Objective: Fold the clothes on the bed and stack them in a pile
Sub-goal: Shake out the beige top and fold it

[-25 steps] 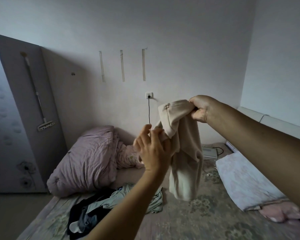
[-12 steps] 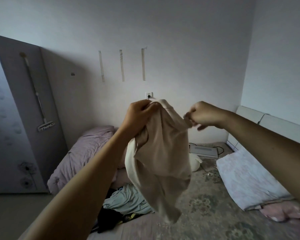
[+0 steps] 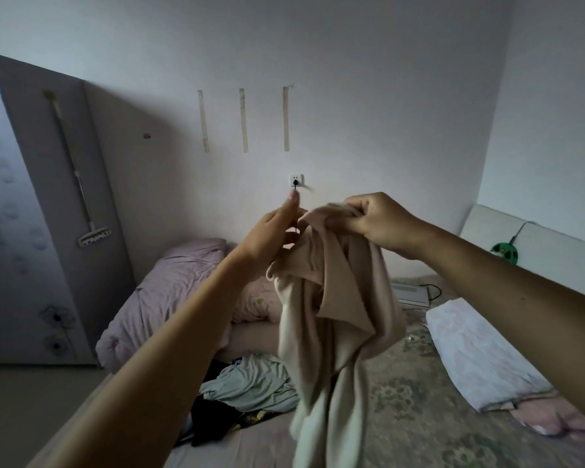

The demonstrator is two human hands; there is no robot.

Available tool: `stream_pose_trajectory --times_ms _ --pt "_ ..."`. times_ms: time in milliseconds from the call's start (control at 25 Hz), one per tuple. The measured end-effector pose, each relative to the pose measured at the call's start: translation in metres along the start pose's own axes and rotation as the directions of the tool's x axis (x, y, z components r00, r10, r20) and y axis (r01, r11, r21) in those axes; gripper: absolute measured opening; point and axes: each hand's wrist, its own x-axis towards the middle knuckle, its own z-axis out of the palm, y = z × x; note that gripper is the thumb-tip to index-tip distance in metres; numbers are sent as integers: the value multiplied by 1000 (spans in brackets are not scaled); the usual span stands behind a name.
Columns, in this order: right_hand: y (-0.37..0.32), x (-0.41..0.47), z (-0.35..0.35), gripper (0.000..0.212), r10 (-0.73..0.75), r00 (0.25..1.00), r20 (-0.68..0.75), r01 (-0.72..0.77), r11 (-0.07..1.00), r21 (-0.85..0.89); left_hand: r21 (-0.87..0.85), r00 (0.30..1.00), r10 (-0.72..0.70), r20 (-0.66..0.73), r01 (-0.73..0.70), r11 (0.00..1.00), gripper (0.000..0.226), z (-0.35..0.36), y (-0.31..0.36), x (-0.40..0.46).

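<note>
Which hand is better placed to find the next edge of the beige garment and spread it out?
Left. The right hand already pinches the beige fabric garment at its top edge, while the left hand, fingers straight, hovers beside the bunched cloth.

The garment [image 3: 338, 298] is beige. The bed [image 3: 419, 400] has a faded floral sheet, the duvet [image 3: 163, 298] is lilac. The shirt [image 3: 254, 383] is pale green.

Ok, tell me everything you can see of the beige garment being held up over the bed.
The beige soft-fabric garment hangs in the air, crumpled and unfolded, with a paler cream lower part trailing down toward the patterned bed cover. The right hand grips its top edge in curled fingers. The left hand is at its upper left with fingers extended; whether it holds the cloth is unclear. What kind of garment it is cannot be told.
</note>
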Motion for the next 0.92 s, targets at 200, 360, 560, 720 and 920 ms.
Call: stream_pose_trajectory --times_ms 200,360,560,720,920 --pt "-3 7 -5 2 12 995 96 -36 967 254 -184 988 79 132 -54 982 40 -11 -42 -15" --pt "2 16 -13 24 28 996 80 -48 964 263 -138 981 119 151 -98 986 43 -6 -52 -14" --pt "17 23 -33 7 72 997 12 -72 960 270 -71 986 134 -103 -141 987 18 -11 -58 -7" --pt "37 23 -37 12 152 988 6 -148 948 280 -45 953 180 -243 -197 979 19 -15 -37 4" --pt "50 19 -50 14 224 972 -66 -196 936 291 -44 960 189 -208 -202 978 22 -26 -22 16"
